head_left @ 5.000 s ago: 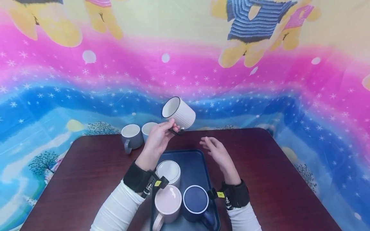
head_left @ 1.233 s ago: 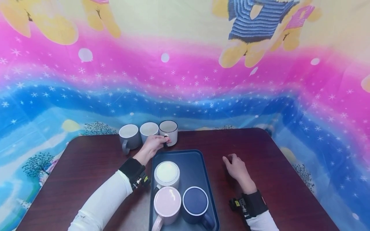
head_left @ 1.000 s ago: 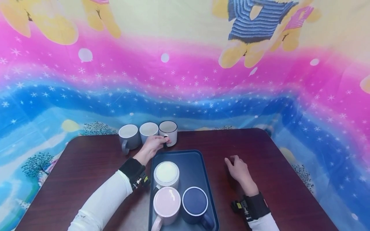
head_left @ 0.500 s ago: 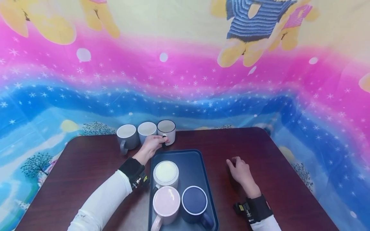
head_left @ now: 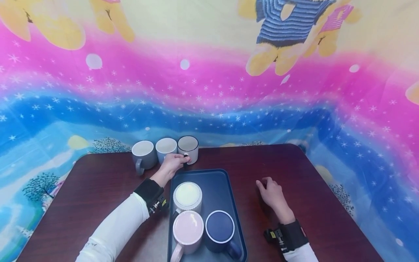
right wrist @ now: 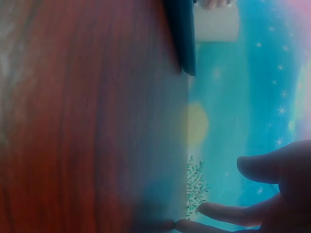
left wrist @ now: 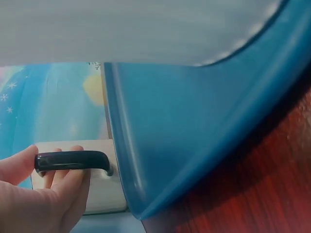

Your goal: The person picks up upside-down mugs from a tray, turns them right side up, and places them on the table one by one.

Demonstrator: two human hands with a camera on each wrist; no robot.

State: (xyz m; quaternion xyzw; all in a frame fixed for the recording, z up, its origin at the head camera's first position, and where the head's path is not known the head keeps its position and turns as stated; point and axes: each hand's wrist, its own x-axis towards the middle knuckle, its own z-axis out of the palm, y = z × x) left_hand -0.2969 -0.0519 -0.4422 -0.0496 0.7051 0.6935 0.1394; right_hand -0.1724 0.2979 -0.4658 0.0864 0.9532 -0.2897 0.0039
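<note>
Three mugs stand in a row along the far edge of the table (head_left: 108,182), and your left hand (head_left: 172,163) is on the rightmost of them, the white mug (head_left: 188,149) with the dark rim. Its fingers are curled round the black handle (left wrist: 72,160) — the left wrist view shows them threaded through it, thumb on the outer side. The mug sits upright on the wood, just beyond the far end of the tray (head_left: 219,182), touching or almost touching the pale mug (head_left: 165,148) on its left; the grey mug (head_left: 143,153) is at the left end. Holding by the handle keeps your palm off the wall, so the mug can stand close against its neighbour. Your right hand (head_left: 271,192) is well apart from all this, resting on bare table to the right of the tray, fingers loosely bent and holding nothing — it reads as idle, parked clear of the tray. On the tray three more mugs wait at the near end: a cream mug (head_left: 187,195), then a pink mug (head_left: 187,233) and a navy mug (head_left: 220,231) side by side, all upright, handles turned toward you, easy to take.
</note>
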